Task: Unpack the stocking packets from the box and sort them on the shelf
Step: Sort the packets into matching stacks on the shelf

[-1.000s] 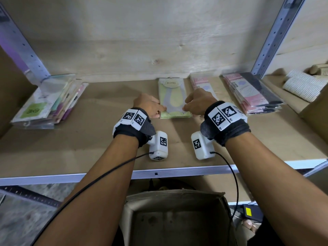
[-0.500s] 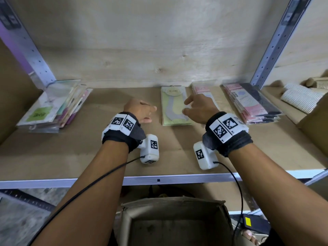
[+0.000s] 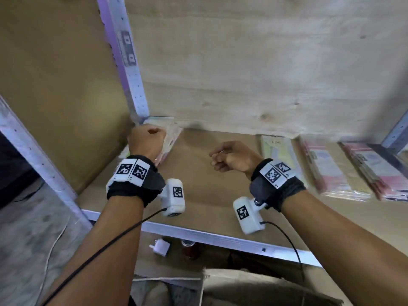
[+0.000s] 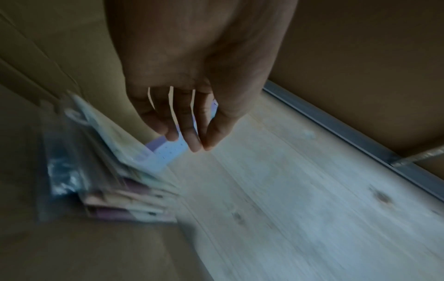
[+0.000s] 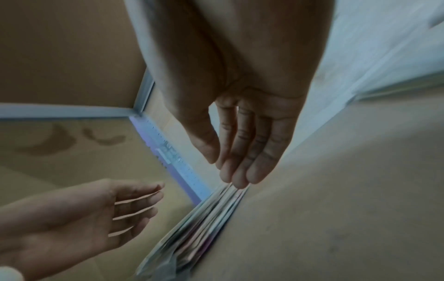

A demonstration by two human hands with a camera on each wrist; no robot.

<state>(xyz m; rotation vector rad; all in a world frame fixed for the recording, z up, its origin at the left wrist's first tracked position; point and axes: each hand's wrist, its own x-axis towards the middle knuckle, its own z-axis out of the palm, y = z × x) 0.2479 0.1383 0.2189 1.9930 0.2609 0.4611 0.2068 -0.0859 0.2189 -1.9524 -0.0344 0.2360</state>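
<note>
Beside your left hand [image 3: 146,140] an unsorted stack [image 4: 115,171] is waiting; right of your right hand [image 3: 231,156], sorted piles [image 3: 331,171] are lying. Both hands are hanging relaxed, holding nothing.

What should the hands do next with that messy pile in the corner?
Probably bring the left hand down onto the mixed pile of packets in the shelf's left corner and take the top one. Both hands are empty with loose fingers, the right hand hovers mid-shelf, and the pile looks fanned and unsorted, while the green packet and pink stacks already lie in neat rows.
</note>
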